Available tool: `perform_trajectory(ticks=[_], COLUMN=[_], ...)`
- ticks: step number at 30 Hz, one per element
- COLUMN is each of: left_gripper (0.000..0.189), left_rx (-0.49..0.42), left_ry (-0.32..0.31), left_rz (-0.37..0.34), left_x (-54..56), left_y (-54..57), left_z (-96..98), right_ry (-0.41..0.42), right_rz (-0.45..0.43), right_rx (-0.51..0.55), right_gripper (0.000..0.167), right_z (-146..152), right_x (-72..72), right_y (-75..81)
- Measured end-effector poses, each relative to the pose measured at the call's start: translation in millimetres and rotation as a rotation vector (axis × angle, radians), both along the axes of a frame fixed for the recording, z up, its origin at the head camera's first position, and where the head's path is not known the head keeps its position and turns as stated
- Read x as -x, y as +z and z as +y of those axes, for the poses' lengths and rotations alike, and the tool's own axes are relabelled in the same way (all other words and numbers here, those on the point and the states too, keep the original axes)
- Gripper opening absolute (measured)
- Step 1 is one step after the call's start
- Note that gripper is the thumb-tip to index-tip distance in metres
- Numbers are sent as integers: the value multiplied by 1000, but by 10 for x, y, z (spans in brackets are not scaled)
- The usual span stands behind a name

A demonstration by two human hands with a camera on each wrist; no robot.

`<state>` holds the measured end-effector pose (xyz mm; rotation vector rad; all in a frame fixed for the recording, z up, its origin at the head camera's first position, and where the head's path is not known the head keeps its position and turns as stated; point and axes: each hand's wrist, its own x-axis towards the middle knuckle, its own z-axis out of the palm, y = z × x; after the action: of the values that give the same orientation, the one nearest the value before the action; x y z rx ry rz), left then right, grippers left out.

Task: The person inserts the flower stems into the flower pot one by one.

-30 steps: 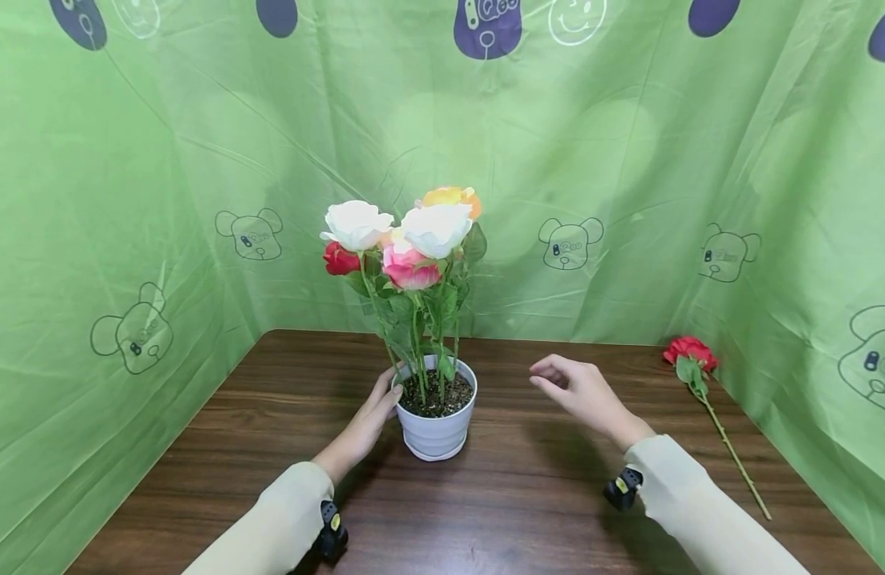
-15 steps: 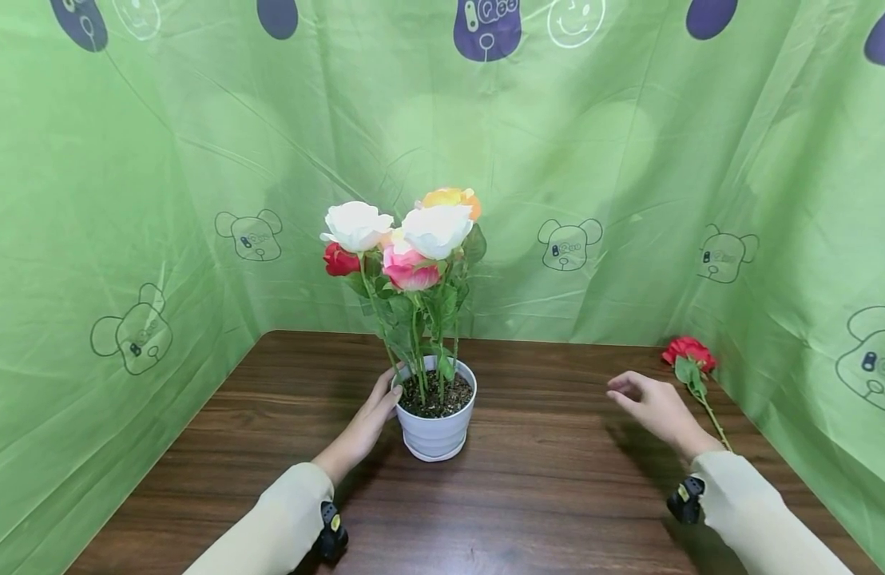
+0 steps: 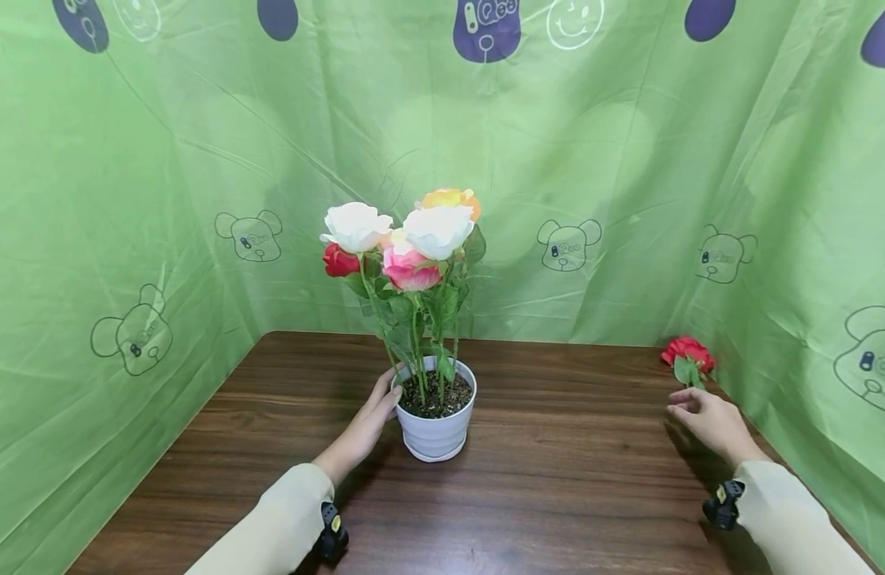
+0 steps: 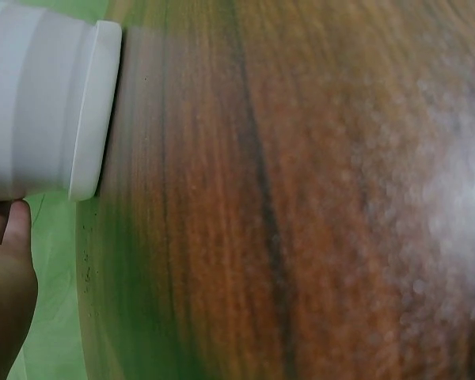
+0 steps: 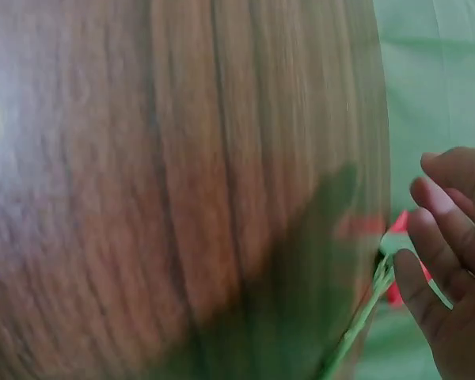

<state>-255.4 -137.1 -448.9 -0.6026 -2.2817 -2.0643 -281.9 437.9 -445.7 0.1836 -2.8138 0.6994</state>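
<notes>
A white flower pot filled with dark soil stands on the wooden table. Artificial roses in white, pink, red and orange rise upright from it. My left hand rests against the pot's left side, thumb near the rim; in the left wrist view its fingertips touch the pot wall. At the table's right side lies a single red rose. Over its stem hovers my right hand, fingers loosely bent and apart, hiding much of the green stem in the head view.
Green printed fabric walls in the back and both sides of the brown wooden table. The red rose lies close to the right fabric. A black wrist camera sits on each cuff.
My right hand has travelled rightward from beside the pot to over the red rose's stem. My left hand and the potted flowers have stayed in place.
</notes>
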Motion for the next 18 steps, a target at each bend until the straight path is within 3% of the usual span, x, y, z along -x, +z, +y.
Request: perform_trajectory(ticks=[9,18], left_gripper=[51,51], left_rx=[6,2], left_ry=[1,-5], left_rz=[4,4], left_x=[18,10], left_y=[-6,-11], left_z=[-3,-14], right_ry=[-193,-284], right_rz=[-63,-207], right_rx=[69,124], right_gripper=[47,61], right_z=[397,555], right_x=[-104,-196], right_y=[-105,-119])
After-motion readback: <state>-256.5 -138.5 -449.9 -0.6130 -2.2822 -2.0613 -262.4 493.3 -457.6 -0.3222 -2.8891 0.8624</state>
